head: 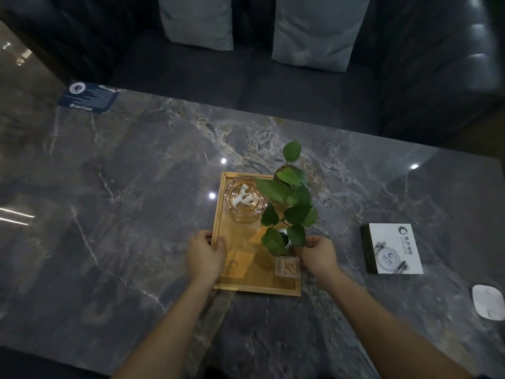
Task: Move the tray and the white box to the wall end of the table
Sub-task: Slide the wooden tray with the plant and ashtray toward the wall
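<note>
A wooden tray (240, 281) lies in the middle of the dark marble table (123, 187). It carries a glass ashtray (246, 199), a green leafy plant (287, 203) in a glass vase and a small clear box (287, 266). My left hand (203, 254) grips the tray's left rim, thumb over the edge. My right hand (318, 254) holds the right rim behind the plant leaves. The white box (396, 248), printed with a logo, rests on the table to the right of the tray, apart from both hands.
A blue card (87, 97) lies at the table's far left corner. A white oval object (489, 302) sits at the right edge. A dark sofa (246, 72) with two grey cushions (314, 31) runs along the far side of the table.
</note>
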The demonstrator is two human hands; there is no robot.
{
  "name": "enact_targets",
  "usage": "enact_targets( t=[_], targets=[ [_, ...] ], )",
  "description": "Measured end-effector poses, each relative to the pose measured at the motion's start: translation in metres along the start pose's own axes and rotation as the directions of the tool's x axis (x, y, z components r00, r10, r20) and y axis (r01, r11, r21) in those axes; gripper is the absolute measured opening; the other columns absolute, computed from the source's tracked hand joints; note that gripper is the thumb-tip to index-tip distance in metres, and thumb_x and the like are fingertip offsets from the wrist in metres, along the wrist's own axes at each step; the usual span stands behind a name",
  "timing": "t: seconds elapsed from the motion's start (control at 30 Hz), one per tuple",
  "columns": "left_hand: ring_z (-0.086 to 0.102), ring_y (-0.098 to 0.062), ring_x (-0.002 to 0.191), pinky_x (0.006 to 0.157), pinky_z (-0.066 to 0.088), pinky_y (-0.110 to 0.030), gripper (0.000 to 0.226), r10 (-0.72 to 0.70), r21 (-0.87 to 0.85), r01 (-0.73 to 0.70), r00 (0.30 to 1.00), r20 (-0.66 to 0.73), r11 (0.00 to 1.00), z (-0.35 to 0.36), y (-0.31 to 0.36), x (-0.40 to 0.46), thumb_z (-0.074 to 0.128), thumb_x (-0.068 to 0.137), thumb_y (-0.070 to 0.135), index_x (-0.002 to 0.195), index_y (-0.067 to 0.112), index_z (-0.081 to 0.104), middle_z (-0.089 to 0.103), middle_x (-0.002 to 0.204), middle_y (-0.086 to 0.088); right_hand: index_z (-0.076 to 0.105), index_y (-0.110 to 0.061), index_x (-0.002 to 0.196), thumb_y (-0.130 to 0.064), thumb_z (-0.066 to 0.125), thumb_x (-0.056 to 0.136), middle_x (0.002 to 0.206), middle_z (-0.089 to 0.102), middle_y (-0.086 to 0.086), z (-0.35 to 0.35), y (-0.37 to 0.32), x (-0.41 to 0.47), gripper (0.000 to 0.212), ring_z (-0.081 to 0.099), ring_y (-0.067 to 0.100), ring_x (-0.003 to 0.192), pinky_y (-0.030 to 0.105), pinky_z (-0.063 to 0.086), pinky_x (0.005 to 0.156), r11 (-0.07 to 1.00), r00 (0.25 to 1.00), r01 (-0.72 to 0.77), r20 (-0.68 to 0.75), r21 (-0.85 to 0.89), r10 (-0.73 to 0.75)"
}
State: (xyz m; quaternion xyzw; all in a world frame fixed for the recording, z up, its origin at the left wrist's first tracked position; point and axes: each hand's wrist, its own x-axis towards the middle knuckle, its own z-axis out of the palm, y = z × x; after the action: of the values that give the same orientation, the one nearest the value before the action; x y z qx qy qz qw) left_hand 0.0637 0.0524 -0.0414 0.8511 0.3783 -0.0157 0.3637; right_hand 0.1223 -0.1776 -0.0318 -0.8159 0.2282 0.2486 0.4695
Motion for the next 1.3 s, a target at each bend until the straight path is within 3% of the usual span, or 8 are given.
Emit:
enact_targets(
  t=[0.17, 0.5, 0.67, 0.8, 0.93, 1.03, 1.13, 1.3],
  targets=[
    [0.055, -0.016, 0.074, 0.066, 0.038, -0.029, 0.020, -0.047, 0.047, 0.047, 0.999, -0.003, 0.998, 0.002, 0.002, 0.006, 0.066, 0.092, 0.026, 0.100, 0.008, 0.069, 0.070, 0.090, -0.005, 0.077, -0.009, 0.082, -0.013, 0.070, 0.082, 0.079, 0.076, 0.012, 0.003, -0.005, -0.003, 0.008, 0.070, 0.028, 0.076, 0.043, 0.058, 0.069, 0.998, 0.998, 0.010, -0.068, -0.058, -0.014],
    [0.068, -0.030, 0.087, 0.074, 0.051, -0.037, 0.024, -0.005, 0.091, 0.001, 0.999, 0.050, 0.996, 0.002, -0.001, 0.010, 0.065, 0.092, 0.028, 0.099, 0.006, 0.072, 0.074, 0.092, -0.011, 0.072, -0.008, 0.065, -0.011, 0.066, 0.086, 0.066, 0.072, 0.012, 0.002, -0.002, -0.003, 0.022, 0.065, 0.022, 0.061, 0.032, 0.047, 0.055, 0.999, 0.998, 0.018, -0.065, -0.051, -0.021],
    [0.055, -0.004, 0.061, 0.053, 0.036, -0.020, 0.014, -0.017, 0.039, 0.012, 0.992, 0.123, 0.999, -0.010, -0.007, 0.020, 0.077, 0.083, 0.028, 0.084, 0.015, 0.073, 0.062, 0.067, 0.011, 0.070, -0.012, 0.061, -0.011, 0.068, 0.084, 0.062, 0.071, 0.007, -0.001, 0.002, -0.002, 0.024, 0.062, 0.019, 0.056, 0.032, 0.046, 0.053, 1.000, 0.999, -0.009, -0.037, -0.019, 0.008],
    [0.060, 0.001, 0.064, 0.051, 0.039, -0.015, 0.018, -0.033, -0.061, 0.050, 0.965, 0.261, 0.997, -0.017, -0.013, 0.030, 0.082, 0.079, 0.026, 0.071, 0.028, 0.066, 0.067, 0.070, 0.011, 0.070, -0.014, 0.061, -0.009, 0.067, 0.086, 0.060, 0.070, 0.004, -0.001, 0.004, 0.000, 0.025, 0.062, 0.017, 0.055, 0.032, 0.048, 0.053, 0.999, 1.000, -0.015, -0.006, 0.029, 0.015],
    [0.067, -0.017, 0.068, 0.056, 0.055, -0.024, 0.009, -0.143, -0.327, 0.308, 0.885, 0.443, 0.894, -0.019, -0.018, 0.036, 0.079, 0.082, 0.009, 0.086, 0.010, 0.071, 0.072, 0.086, -0.011, 0.072, -0.015, 0.065, -0.010, 0.067, 0.087, 0.062, 0.073, 0.003, -0.005, 0.005, -0.001, 0.023, 0.064, 0.015, 0.055, 0.030, 0.050, 0.051, 0.998, 1.000, -0.010, 0.011, 0.057, 0.009],
    [0.073, -0.013, 0.063, 0.053, 0.059, -0.025, 0.010, -0.186, -0.395, 0.459, 0.806, 0.561, 0.796, -0.023, -0.022, 0.039, 0.073, 0.087, 0.004, 0.095, 0.007, 0.071, 0.076, 0.081, -0.006, 0.073, -0.015, 0.072, -0.008, 0.065, 0.090, 0.066, 0.073, 0.006, -0.009, 0.004, -0.001, 0.021, 0.063, 0.015, 0.054, 0.028, 0.048, 0.048, 0.996, 0.998, -0.016, 0.054, 0.086, 0.011],
    [0.074, -0.010, 0.061, 0.053, 0.059, -0.024, 0.016, -0.181, -0.417, 0.501, 0.776, 0.604, 0.758, -0.026, -0.026, 0.041, 0.069, 0.088, -0.001, 0.103, 0.005, 0.070, 0.077, 0.077, -0.001, 0.072, -0.017, 0.078, -0.005, 0.061, 0.092, 0.073, 0.075, 0.006, -0.011, 0.005, -0.002, 0.021, 0.067, 0.015, 0.058, 0.023, 0.049, 0.046, 0.992, 0.997, -0.004, 0.082, 0.126, -0.006],
    [0.073, -0.020, 0.088, 0.062, 0.062, -0.028, 0.056, -0.108, -0.417, 0.463, 0.760, 0.641, 0.783, -0.030, -0.032, 0.035, 0.073, 0.076, -0.015, 0.126, 0.008, 0.062, 0.071, 0.109, -0.006, 0.070, -0.017, 0.104, -0.001, 0.059, 0.092, 0.089, 0.076, 0.003, -0.009, 0.017, -0.009, 0.023, 0.073, 0.017, 0.079, 0.020, 0.054, 0.053, 0.982, 0.989, 0.050, 0.126, 0.183, -0.073]
  ],
)
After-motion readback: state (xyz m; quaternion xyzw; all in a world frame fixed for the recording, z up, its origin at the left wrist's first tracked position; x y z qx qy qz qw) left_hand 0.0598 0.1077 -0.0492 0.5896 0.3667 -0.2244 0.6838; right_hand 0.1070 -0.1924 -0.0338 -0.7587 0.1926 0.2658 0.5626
